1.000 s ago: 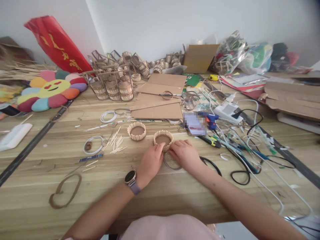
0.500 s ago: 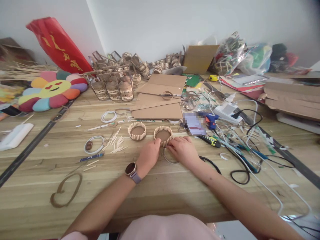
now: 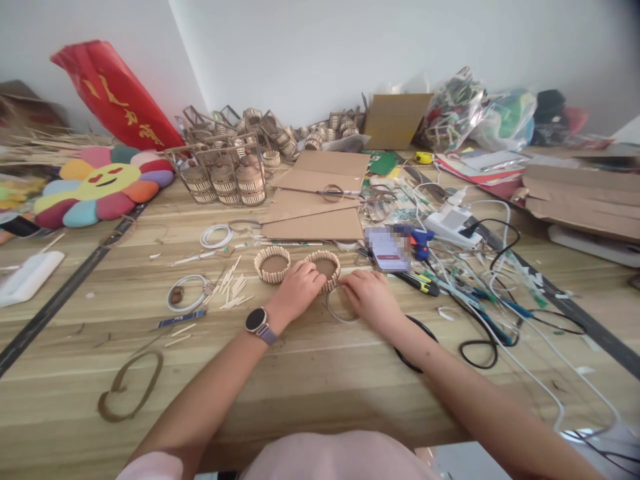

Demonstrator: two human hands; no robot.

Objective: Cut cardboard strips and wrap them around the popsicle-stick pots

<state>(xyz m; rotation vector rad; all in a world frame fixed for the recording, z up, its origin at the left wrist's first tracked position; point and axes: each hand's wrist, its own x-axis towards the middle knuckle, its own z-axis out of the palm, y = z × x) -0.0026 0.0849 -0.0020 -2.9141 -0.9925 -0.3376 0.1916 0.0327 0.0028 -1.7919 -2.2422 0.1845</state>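
Two small round baskets with walls of short upright wooden sticks and brown bases stand side by side on the table. My left hand (image 3: 299,288) is closed on the left and front rim of the right basket (image 3: 323,261). The left basket (image 3: 273,267) touches or nearly touches it. My right hand (image 3: 369,293) is just right of the held basket, its fingers pinched at the top of a thin greyish loop of cord (image 3: 341,319). The fingertips partly hide where the loop meets the basket. Loose short sticks (image 3: 234,291) lie to the left.
Cardboard sheets (image 3: 315,220) lie behind the baskets. A phone (image 3: 387,248), a yellow-black utility knife (image 3: 423,284), a blue glue gun (image 3: 421,243) and tangled cables (image 3: 483,327) crowd the right. White cord coils (image 3: 217,236) and finished lidded baskets (image 3: 227,183) are left.
My left hand has shifted up over the left rim of the right basket. The right hand has drawn slightly away from its wall. That basket sits nearer the left one.
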